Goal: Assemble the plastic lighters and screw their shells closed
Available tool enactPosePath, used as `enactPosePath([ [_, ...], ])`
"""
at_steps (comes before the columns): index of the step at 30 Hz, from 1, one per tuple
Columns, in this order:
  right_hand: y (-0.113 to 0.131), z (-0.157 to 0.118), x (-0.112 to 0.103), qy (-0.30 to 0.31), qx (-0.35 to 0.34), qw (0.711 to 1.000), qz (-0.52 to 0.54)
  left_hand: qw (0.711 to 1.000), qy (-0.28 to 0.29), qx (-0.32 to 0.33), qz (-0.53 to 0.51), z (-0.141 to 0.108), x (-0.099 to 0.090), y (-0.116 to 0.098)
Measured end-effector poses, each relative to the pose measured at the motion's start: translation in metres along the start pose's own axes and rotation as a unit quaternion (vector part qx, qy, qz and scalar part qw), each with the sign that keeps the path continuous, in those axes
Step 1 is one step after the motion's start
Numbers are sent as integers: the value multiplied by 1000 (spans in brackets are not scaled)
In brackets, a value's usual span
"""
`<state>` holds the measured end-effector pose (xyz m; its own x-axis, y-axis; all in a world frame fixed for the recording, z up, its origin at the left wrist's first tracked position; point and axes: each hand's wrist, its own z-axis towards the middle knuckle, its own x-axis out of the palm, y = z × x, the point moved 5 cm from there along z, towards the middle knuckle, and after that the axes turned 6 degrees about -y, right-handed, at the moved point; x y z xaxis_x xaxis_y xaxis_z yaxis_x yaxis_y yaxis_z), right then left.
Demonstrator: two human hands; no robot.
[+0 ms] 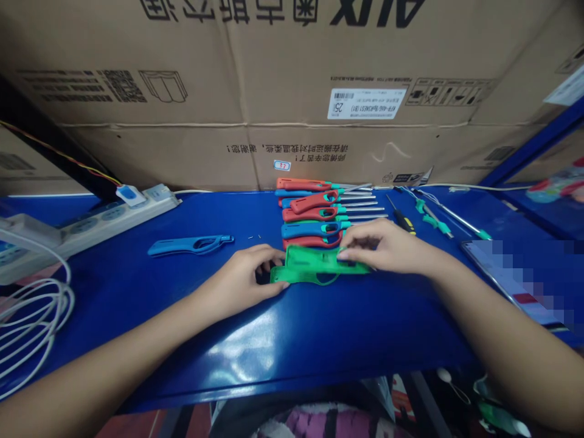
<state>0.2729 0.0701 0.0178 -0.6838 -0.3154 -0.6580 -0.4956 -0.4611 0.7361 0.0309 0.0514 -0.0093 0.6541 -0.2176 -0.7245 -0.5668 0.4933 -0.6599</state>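
Observation:
Two green plastic casing halves of a long-nosed lighter are between my hands, one [310, 258] slightly behind and overlapping the other [301, 277]. My left hand [246, 274] pinches the left end of the nearer half between thumb and fingers. The farther half is gripped near its right end by my right hand [390, 244], fingertips pressed on it. Just beyond lies a stack of lighters [314, 230] with red, blue and green handles and metal tubes pointing right. A blue lighter handle [187, 245] without a tube rests left of my left hand.
Right of the stack lie a black-and-yellow screwdriver [404, 222] and metal tubes with green fittings [433, 220]. A flat screen device [515, 274] sits by my right forearm. At left are a power strip [112, 213] and coiled white cable [45, 310]. Behind stands a cardboard box [201, 146].

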Motion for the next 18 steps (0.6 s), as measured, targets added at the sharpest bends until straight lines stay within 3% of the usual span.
enactPosePath([
  [3,5,-7,18,130,8,991,17,1000,-14,0,-6,0,2,-1],
  [7,13,-5,28,102,-46,990,-81,999,-32,7,-1,-2,3,-3],
  [11,14,-4,28,102,-73,988,-89,997,-45,49,43,-5,-3,-14],
  [13,13,-3,20,75,-91,987,-108,994,-29,83,69,-8,-3,-23],
  [15,9,-1,4,3,-94,980,-174,989,4,114,90,-12,1,-30],
  [18,-12,-1,-36,-138,-5,934,-328,981,46,144,123,-19,9,-38],
])
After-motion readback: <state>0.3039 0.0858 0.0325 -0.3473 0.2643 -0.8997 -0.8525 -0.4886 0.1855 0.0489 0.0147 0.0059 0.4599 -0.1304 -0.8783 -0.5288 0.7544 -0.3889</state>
